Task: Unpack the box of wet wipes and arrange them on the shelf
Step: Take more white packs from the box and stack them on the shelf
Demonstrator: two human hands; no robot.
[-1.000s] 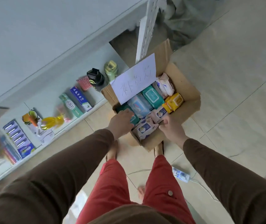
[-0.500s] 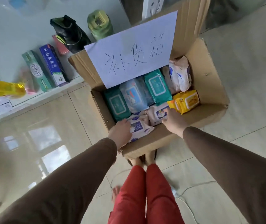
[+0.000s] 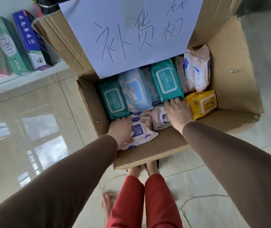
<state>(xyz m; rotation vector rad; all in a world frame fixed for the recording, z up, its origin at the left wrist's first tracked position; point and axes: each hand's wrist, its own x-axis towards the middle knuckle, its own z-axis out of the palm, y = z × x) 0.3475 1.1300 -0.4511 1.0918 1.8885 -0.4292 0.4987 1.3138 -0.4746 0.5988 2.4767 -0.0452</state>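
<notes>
The wet wipes lie packed in the open cardboard box (image 3: 230,66) on the floor, none yet on the shelf (image 3: 24,78). The left hand (image 3: 123,129) rests over the near end of a white baby-wipes pack (image 3: 141,132), fingers reaching toward the edge of the teal pack (image 3: 113,97) beside it; whether this grip has closed I cannot tell, since the fingertips are hidden. The right hand (image 3: 177,112) lies flat and spread over a small pale pack (image 3: 160,119), its fingertips touching the near edge of a second teal pack (image 3: 166,79), pinching nothing. Just right of it sits a yellow pack (image 3: 203,102); a light blue pack (image 3: 136,89) stands between the two teal ones, and pale packs (image 3: 197,68) lean at the far corner. These look soft, slick-filmed and squashy, moderately heavy for their size, so a hold across the narrow sides should serve better than the lid flap. A handwritten paper sign (image 3: 131,30) covers the far flap.
</notes>
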